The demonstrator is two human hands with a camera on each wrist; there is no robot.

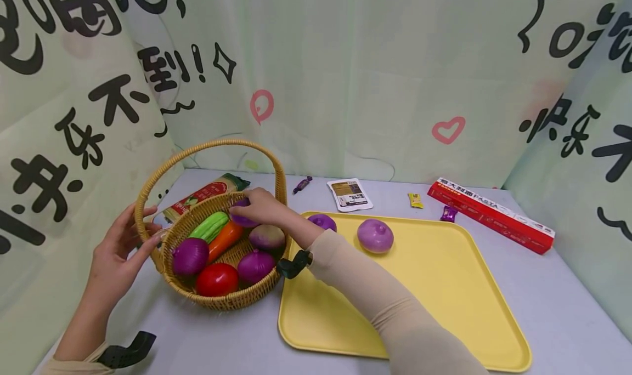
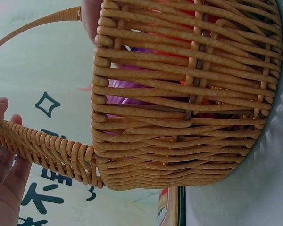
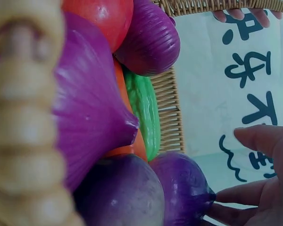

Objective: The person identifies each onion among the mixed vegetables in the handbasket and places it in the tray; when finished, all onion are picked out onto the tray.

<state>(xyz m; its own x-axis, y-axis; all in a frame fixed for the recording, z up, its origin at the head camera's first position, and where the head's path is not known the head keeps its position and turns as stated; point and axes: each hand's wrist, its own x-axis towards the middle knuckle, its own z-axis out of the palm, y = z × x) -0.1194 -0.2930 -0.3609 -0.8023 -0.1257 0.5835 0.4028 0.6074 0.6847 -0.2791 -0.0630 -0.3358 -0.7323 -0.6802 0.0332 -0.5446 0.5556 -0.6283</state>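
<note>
A wicker basket [image 1: 222, 304] with a tall arched handle stands on the left of the table. My left hand [image 1: 120, 249] holds its handle at the left side, thumb and fingers on either side of it. Inside the basket are a red tomato [image 1: 217, 280], an orange carrot [image 1: 225, 240], a ridged green bitter melon [image 1: 209, 227] and several purple onions [image 1: 255, 266]. My right hand [image 1: 264, 205] reaches over the back of the basket to another purple onion [image 3: 179, 188]. In the right wrist view its fingertips meet the onion's pointed end, while the thumb stands apart from it.
Right of the basket lies a yellow tray [image 1: 444, 287], with a pale purple onion [image 1: 375, 236] and a darker one [image 1: 322, 221]. Behind are a red packet [image 1: 202, 197], a white sachet [image 1: 349, 194], small wrapped sweets [image 1: 415, 200] and a long red box [image 1: 491, 215]. Printed curtains surround the table.
</note>
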